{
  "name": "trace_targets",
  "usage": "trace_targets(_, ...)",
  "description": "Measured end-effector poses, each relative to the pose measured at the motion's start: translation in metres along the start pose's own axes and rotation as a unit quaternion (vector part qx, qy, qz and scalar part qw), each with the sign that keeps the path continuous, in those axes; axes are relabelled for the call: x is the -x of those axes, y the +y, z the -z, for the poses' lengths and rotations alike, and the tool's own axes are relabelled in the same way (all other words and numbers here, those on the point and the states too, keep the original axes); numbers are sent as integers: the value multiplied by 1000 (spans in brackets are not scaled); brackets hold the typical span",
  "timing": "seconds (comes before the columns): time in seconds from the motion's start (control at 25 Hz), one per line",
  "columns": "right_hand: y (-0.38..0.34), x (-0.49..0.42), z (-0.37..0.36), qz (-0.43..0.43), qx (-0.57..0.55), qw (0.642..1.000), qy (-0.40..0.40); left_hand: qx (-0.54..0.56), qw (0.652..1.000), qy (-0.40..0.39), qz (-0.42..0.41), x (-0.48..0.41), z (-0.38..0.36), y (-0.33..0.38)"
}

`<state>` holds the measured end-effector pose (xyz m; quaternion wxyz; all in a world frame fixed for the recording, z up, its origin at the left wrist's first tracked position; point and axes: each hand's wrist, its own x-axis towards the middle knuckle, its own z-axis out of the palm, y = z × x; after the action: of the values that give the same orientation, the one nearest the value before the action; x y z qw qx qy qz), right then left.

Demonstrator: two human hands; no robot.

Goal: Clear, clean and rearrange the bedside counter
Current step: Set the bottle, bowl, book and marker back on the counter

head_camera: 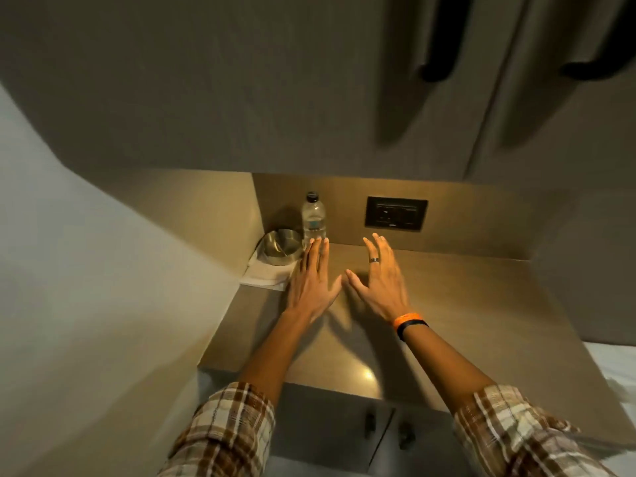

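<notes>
Left hand [311, 282] flat, palm down, fingers together and stretched forward, holding nothing. Right hand [380, 280] likewise empty, fingers spread — ring [374, 259] on one, orange wristband [407, 320] behind. Thumbs nearly touching over the bedside counter [464, 321]. Just beyond the left fingertips, a water bottle [314, 216] upright in the back-left corner; beside it a metal bowl [280, 247] on a white cloth [263, 275]. Bare surface right of the right hand, out to the front edge. Socket plate [395, 213] on the back wall.
</notes>
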<state>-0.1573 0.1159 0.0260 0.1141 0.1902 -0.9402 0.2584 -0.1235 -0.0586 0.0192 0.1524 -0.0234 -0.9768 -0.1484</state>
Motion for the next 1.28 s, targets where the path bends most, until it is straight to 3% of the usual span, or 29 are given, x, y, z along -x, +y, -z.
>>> trace_targets(0.12, -28, -48, -34, -26, -116, 992, -51, 83, 996, -19, 38, -38, 1, -38)
trace_targets(0.28, -46, -105, -59, -102, -189, 975, -57, 259, 953, -23, 157, -87, -6, -64)
trace_targets(0.48, -47, -134, -78, -166, -296, 936, -93, 389, 905, 15, 173, -113, -24, -76)
trace_targets(0.64, -33, -121, -69, -187, -369, 907, -78, 434, 885, 38, 165, -111, -25, -58)
trace_targets(0.8, 14, -83, -34, -193, -361, 910, -63, 413, 897, 18, 160, -97, -35, -3)
trace_targets(0.92, 62, -47, 7, -211, -350, 912, -49, 408, 907, 14, 106, -87, -55, 61)
trace_targets(1.28, 212, 31, 124, -289, -316, 903, 34, 490, 868, -75, 0, -80, -115, 262)
